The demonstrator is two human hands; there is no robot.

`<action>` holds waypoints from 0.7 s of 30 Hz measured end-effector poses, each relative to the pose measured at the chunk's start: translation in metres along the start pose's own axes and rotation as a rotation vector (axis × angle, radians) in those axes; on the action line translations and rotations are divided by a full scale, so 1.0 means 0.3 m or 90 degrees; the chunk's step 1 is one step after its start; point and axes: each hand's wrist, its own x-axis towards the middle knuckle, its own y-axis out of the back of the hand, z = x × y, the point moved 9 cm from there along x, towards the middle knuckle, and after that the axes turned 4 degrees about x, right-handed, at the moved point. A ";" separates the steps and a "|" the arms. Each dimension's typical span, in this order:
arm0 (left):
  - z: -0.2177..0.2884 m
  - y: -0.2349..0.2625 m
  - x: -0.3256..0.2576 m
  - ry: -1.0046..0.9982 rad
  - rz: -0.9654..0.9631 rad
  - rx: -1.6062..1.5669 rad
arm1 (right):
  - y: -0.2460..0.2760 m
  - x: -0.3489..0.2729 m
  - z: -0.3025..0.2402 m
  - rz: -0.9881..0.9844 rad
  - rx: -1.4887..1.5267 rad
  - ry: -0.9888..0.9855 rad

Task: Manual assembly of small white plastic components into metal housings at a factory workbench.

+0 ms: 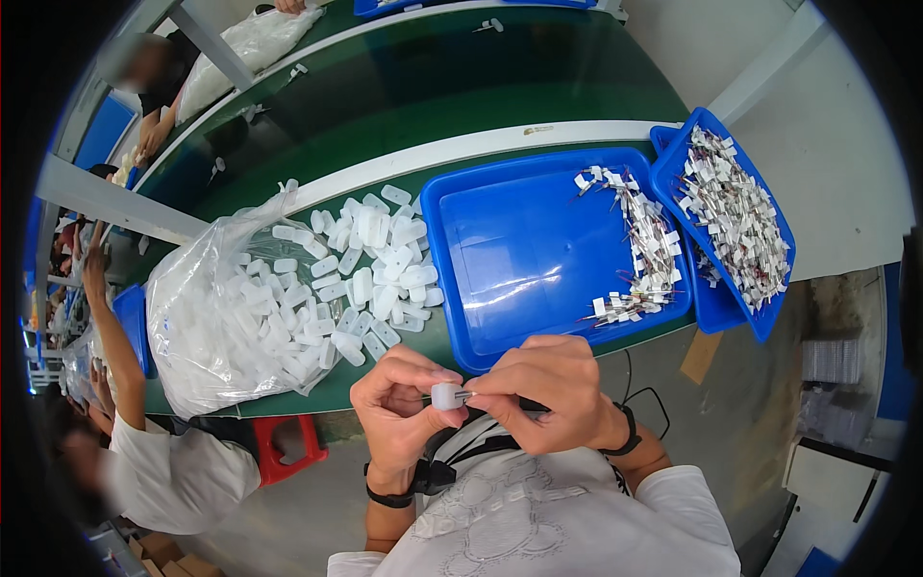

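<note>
My left hand (399, 404) is closed, pinching a small white plastic housing (446, 396) between thumb and fingers. Close beside it, my right hand (548, 394) grips a thin wired part (463, 395) whose tip meets the housing's right side. How far it reaches inside is hidden. Both hands are in front of my body, just off the near rim of a blue tray (519, 260). Along that tray's right side lie several small wired parts (649, 250) with white tabs. Left of the tray, loose white housings (370, 260) spill from a clear plastic bag (192, 327).
A second blue tray (769, 317), heaped with wired parts (731, 216), tilts at the right. Behind a white rail (385, 163) runs a green belt (433, 87) carrying a few small parts. Co-workers sit at left, one in a white shirt (183, 471) near a red stool (288, 447).
</note>
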 end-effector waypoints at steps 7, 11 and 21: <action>0.001 0.006 -0.001 -0.019 0.016 -0.002 | -0.006 0.006 -0.015 -0.020 -0.035 0.029; 0.010 0.008 0.002 -0.018 0.007 0.051 | -0.011 0.011 -0.020 -0.081 -0.068 0.041; 0.011 -0.019 0.024 -0.004 -0.013 0.113 | -0.005 0.044 -0.016 -0.209 -0.149 0.026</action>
